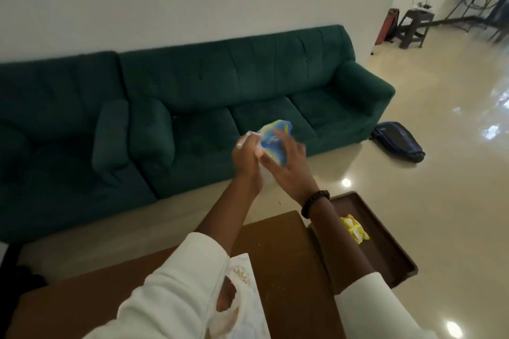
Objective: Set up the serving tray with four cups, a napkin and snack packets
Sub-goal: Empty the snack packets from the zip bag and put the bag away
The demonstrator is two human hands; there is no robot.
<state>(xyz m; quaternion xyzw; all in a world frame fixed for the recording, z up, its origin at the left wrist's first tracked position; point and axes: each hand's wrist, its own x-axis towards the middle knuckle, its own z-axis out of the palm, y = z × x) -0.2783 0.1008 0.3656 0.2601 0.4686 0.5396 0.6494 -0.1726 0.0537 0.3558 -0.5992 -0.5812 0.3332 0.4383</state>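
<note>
Both my hands are raised in front of me, above the floor before the sofa. My right hand (289, 168) grips a blue snack packet (272, 136) with yellow marks. My left hand (246, 165) pinches a thin clear plastic wrap (249, 138) at the packet's left side. The brown serving tray (391, 250) lies low at the right, partly under my right forearm. On the tray rests one yellow snack packet (354, 229). A white patterned napkin (248, 278) lies on the brown table (278, 256), partly hidden by my left sleeve. No cups are in view.
A long green sofa (192, 107) stands along the wall behind my hands. A blue backpack (398, 142) lies on the glossy floor right of the sofa. A dark stool (414, 26) and a folding table stand far back right.
</note>
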